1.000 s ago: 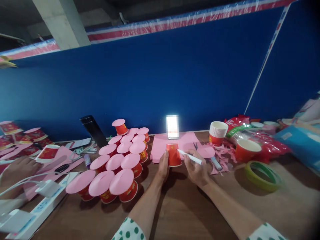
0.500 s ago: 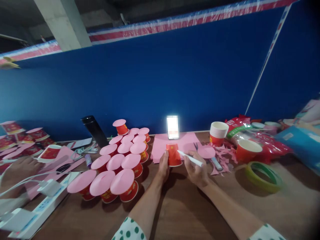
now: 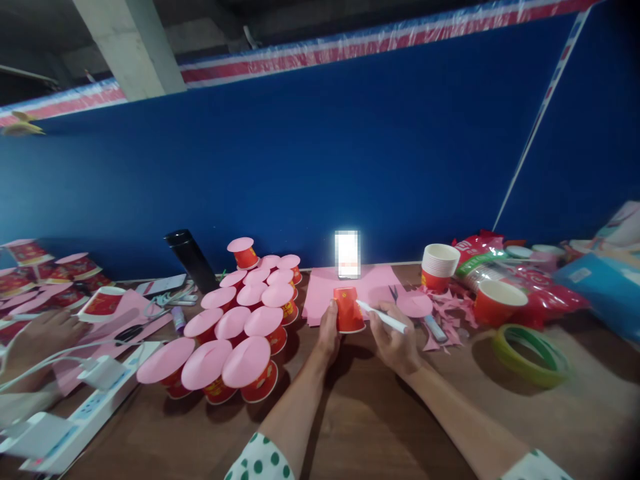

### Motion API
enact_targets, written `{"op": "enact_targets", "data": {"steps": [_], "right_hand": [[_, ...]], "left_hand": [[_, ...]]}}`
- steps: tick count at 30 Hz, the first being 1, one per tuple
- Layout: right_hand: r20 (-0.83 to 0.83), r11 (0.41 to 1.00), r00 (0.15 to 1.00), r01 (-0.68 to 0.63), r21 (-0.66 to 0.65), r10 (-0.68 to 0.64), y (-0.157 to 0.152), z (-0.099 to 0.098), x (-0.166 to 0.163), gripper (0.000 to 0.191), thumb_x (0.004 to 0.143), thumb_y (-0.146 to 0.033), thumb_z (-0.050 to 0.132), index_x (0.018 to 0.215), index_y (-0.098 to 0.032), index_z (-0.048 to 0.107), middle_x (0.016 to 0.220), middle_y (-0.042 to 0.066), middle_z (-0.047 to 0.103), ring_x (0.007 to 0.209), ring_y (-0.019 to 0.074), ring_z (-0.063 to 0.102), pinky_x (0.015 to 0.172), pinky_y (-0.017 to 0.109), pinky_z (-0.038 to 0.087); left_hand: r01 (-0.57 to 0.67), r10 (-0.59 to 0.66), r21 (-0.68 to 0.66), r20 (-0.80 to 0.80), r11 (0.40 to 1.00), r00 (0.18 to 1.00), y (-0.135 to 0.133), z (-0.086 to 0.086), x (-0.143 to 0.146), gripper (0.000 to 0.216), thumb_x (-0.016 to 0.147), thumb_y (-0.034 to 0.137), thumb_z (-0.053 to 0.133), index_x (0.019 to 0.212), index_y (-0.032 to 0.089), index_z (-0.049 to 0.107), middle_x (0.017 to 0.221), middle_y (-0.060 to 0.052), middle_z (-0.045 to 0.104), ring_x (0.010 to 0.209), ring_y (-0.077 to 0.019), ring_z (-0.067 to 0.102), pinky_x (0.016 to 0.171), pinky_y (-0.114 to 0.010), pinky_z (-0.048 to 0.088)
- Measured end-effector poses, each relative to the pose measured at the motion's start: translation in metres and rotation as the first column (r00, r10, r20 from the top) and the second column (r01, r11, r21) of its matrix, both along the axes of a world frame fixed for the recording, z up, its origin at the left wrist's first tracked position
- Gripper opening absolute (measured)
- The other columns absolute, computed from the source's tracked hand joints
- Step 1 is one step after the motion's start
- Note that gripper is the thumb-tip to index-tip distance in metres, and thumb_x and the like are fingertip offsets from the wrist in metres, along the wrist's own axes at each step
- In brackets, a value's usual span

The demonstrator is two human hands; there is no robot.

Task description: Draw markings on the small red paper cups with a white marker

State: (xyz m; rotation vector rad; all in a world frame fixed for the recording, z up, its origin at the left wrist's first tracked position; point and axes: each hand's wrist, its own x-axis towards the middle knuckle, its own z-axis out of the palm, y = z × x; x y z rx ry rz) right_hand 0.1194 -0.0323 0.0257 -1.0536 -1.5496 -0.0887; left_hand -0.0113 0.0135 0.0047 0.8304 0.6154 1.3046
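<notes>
An upside-down red paper cup [image 3: 349, 309] stands on a pink paper sheet [image 3: 320, 293]. My left hand [image 3: 329, 331] is closed against the cup's left side and holds it in place. My right hand [image 3: 396, 340] grips a white pen [image 3: 383, 317], whose tip touches the paper at the cup's right rim. A cut pink paper disc [image 3: 414, 305] lies just right of the pen.
Several red cups topped with pink discs [image 3: 240, 327] crowd the left. A black flask [image 3: 191, 261], a lit phone [image 3: 347, 253], stacked cups [image 3: 438, 267], a green tape roll [image 3: 530, 345], scissors [image 3: 393, 292] and pink scraps surround. Another person's hand [image 3: 43, 333] and a power strip [image 3: 75, 417] are at far left.
Hands, cup and pen stay nearly in place; the view has only drifted slightly.
</notes>
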Motion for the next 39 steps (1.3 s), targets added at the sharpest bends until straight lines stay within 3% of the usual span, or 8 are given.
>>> {"op": "enact_targets", "data": {"steps": [24, 39], "right_hand": [[-0.037, 0.999, 0.999, -0.004, -0.033, 0.003, 0.0, 0.002, 0.0, 0.011, 0.089, -0.022, 0.049, 0.092, -0.019, 0.059, 0.081, 0.006, 0.065, 0.074, 0.0184, 0.063, 0.07, 0.031, 0.052], [-0.036, 1.0, 0.999, 0.005, -0.019, -0.006, 0.001, 0.0, 0.001, 0.011, 0.088, -0.024, 0.05, 0.092, -0.02, 0.059, 0.08, 0.007, 0.066, 0.072, 0.0193, 0.064, 0.065, 0.033, 0.054]], "left_hand": [[0.01, -0.004, 0.073, -0.084, 0.997, 0.996, -0.008, 0.014, 0.0, 0.047, 0.077, 0.057, 0.056, 0.081, 0.011, 0.067, 0.082, -0.01, 0.068, 0.09, -0.0229, 0.06, 0.082, -0.033, 0.044], [0.016, -0.008, 0.1, -0.088, 0.995, 0.996, -0.003, 0.003, -0.001, 0.046, 0.08, 0.055, 0.053, 0.086, 0.011, 0.067, 0.086, -0.01, 0.068, 0.087, -0.0214, 0.06, 0.083, -0.033, 0.043]]}}
